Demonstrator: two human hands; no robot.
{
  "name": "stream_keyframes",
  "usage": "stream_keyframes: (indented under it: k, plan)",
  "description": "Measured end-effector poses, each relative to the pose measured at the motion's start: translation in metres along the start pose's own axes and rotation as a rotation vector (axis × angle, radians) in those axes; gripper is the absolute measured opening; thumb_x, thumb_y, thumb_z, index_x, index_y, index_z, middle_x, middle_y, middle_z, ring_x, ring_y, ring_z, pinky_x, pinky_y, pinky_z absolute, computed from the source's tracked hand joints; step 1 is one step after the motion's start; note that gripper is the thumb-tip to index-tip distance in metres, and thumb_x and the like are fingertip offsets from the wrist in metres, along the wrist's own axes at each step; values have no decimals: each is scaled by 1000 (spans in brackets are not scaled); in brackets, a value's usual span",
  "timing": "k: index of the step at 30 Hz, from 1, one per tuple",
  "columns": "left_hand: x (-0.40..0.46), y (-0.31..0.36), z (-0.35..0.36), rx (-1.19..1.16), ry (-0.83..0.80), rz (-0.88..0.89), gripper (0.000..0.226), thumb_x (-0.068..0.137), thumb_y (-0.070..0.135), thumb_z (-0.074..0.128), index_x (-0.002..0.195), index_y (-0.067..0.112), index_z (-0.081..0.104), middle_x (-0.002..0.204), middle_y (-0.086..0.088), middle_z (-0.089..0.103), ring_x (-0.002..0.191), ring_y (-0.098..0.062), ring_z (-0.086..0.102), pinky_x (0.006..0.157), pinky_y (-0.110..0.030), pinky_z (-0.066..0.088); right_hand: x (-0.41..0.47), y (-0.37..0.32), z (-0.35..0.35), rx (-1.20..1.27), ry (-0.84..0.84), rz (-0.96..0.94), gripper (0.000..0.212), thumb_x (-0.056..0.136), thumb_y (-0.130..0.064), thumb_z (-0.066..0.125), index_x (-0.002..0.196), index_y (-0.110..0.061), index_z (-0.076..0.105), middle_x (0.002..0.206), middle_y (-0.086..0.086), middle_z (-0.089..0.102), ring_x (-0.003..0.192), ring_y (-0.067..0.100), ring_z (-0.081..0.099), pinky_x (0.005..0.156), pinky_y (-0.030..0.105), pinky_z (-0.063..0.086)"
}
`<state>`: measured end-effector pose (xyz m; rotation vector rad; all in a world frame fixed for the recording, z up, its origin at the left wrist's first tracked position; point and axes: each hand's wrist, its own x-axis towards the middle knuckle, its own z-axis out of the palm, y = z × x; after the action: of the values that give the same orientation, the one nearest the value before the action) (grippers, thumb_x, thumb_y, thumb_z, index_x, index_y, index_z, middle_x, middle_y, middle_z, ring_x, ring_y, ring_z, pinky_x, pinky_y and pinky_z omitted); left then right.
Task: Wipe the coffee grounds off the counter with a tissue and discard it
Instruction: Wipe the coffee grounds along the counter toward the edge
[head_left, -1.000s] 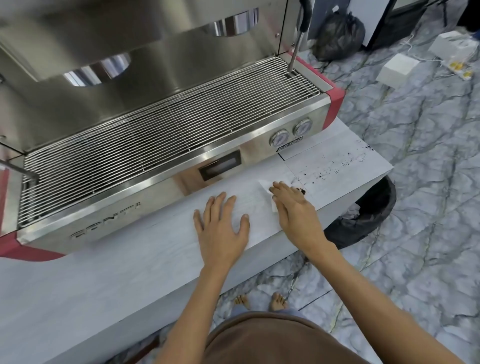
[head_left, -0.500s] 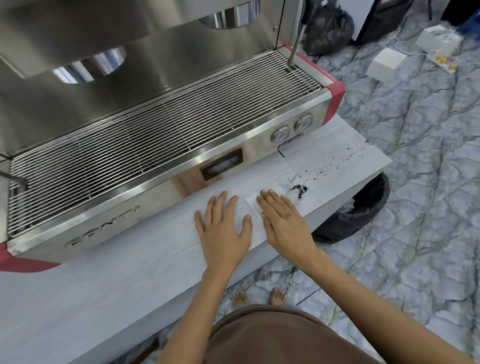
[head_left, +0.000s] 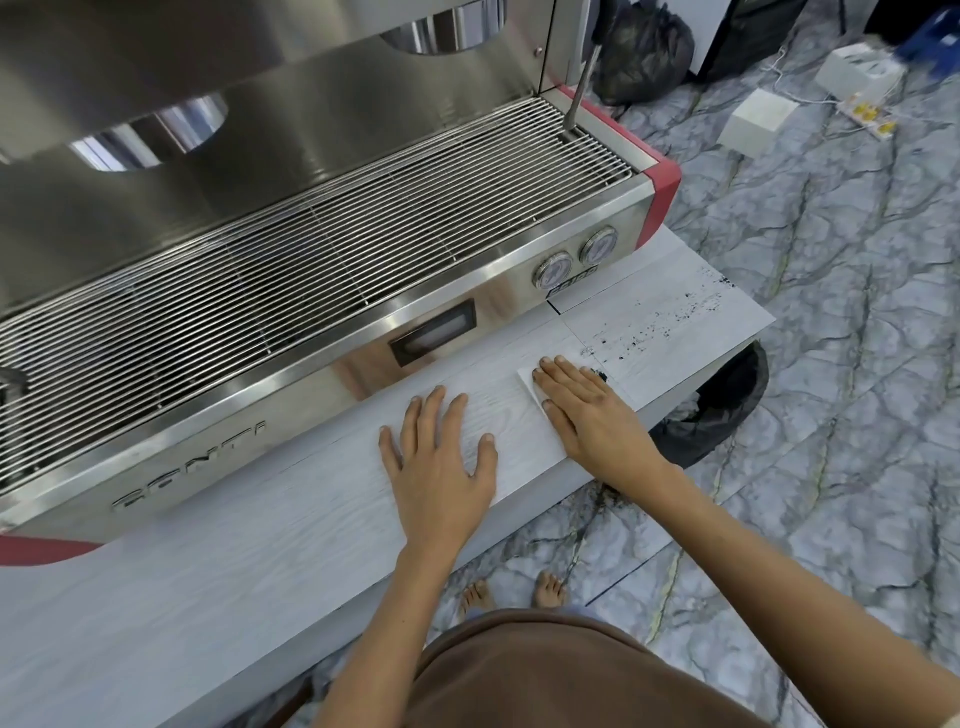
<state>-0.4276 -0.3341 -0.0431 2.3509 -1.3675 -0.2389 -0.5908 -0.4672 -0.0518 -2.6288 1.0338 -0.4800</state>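
A person stands at a pale wood-grain counter (head_left: 208, 587), both bare arms reaching forward. The left hand (head_left: 439, 467) lies flat on the counter, fingers spread, holding nothing. Just beside it, the right hand (head_left: 587, 415) lies flat with straight fingers close together, pressing a white tissue (head_left: 531, 383) onto the counter. Only the tissue's left edge and corner show past the fingers, so its long axis cannot be told. A dark clump of coffee grounds (head_left: 600, 374) sits at the hand's right side, with looser specks trailing away toward the counter's far right corner. Below that end, a black-lined bin (head_left: 722, 410) stands on the marble floor. Behind the hands runs a steel espresso machine (head_left: 311, 249).
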Motion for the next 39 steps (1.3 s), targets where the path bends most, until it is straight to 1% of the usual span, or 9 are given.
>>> stream_keyframes:
  k: [9, 15, 19, 23, 26, 28, 32, 35, 39]
  plan:
    - [-1, 1, -3, -11, 3, 7, 57, 94, 53, 36, 147, 31, 41, 160, 7, 29, 151, -16, 15, 122, -53, 3, 10, 16, -7, 63, 22, 67, 45, 99, -27, 30, 131, -7, 55, 139, 11, 50, 133, 24, 42, 111, 43, 32]
    - [-1, 2, -4, -12, -2, 4, 58, 94, 54, 34, 147, 31, 41, 160, 8, 28, 151, -15, 14, 122, -52, 1, 12, 18, -9, 75, 120, 96, 32, 94, -5, 47, 123, -2, 61, 129, 15, 58, 125, 30, 50, 106, 46, 38]
    - [-2, 2, -4, -15, -5, 3, 58, 94, 54, 34, 147, 31, 40, 161, 9, 27, 151, -15, 13, 123, -50, -1, 14, 24, -16, 113, 143, 139, 29, 95, 0, 49, 121, -2, 62, 130, 15, 58, 126, 29, 49, 107, 46, 37]
    - [-2, 2, -4, -18, -1, -1, 57, 95, 53, 36, 147, 32, 41, 161, 9, 27, 151, -14, 13, 123, -50, -2, 16, 19, -28, 223, 185, 207, 29, 97, -2, 48, 122, -4, 62, 130, 13, 58, 127, 24, 49, 108, 43, 37]
    - [-2, 2, -4, -25, 3, -3, 57, 94, 53, 36, 146, 31, 42, 160, 9, 28, 151, -15, 14, 123, -50, -1, 19, 1, -29, 207, 200, 143, 29, 96, -2, 49, 122, -3, 61, 128, 14, 59, 124, 26, 52, 107, 43, 38]
    - [-2, 2, -3, -25, 4, -5, 56, 94, 53, 37, 146, 32, 42, 160, 9, 28, 151, -15, 14, 123, -51, -1, 21, -12, -22, 164, 142, 82, 31, 96, -4, 49, 126, -3, 58, 131, 15, 57, 126, 28, 50, 108, 44, 37]
    - [-2, 3, -2, -21, -2, -7, 57, 94, 54, 36, 146, 32, 41, 161, 10, 28, 151, -14, 14, 122, -52, 0, 20, -30, 1, 105, 26, 34, 36, 99, -13, 44, 133, -3, 51, 139, 15, 50, 134, 28, 39, 111, 44, 31]
    - [-1, 3, -2, -14, 10, -2, 58, 93, 54, 36, 146, 31, 42, 160, 8, 30, 151, -15, 16, 122, -52, 2, 19, -39, 10, 22, -6, 8, 45, 98, -24, 33, 134, -3, 50, 140, 14, 48, 134, 28, 39, 111, 45, 31]
    - [0, 1, -2, 1, 18, 1, 57, 93, 54, 38, 145, 31, 43, 159, 8, 32, 150, -16, 18, 122, -54, 6, 26, -39, 12, -12, 1, 36, 43, 98, -22, 38, 135, -3, 49, 142, 13, 47, 134, 27, 39, 110, 45, 30]
